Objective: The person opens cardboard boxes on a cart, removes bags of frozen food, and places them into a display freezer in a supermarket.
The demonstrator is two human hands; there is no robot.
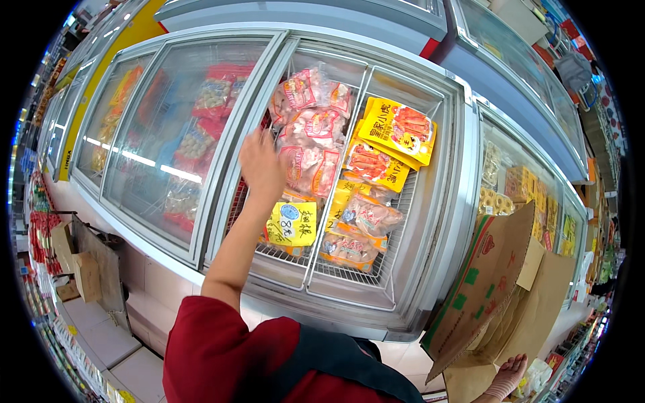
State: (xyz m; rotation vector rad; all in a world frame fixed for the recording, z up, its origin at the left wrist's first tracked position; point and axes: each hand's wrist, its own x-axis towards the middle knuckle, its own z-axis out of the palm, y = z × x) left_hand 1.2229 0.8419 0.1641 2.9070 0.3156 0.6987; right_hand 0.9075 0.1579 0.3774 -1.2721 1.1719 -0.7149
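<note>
My left hand (261, 164) reaches into an open chest freezer (430, 269), at the left edge of a wire-basket compartment. It rests against pink bags of frozen meat (310, 144); the fingers are blurred, so a grip does not show. A yellow price tag (292, 225) sits just under my forearm. Yellow packs with red pictures (393, 138) fill the compartment to the right, with clear bags of frozen food (359, 221) in front of them. At the lower right my right hand (505, 379) grips the lower edge of an open brown cardboard box (490, 282).
The freezer's sliding glass lid (161, 134) is pushed left over red and yellow packs. More glass-topped freezers stand behind (524, 67) and to the right (531, 188). Cardboard boxes (80, 265) lie on the tiled floor at the left, beside stocked shelves.
</note>
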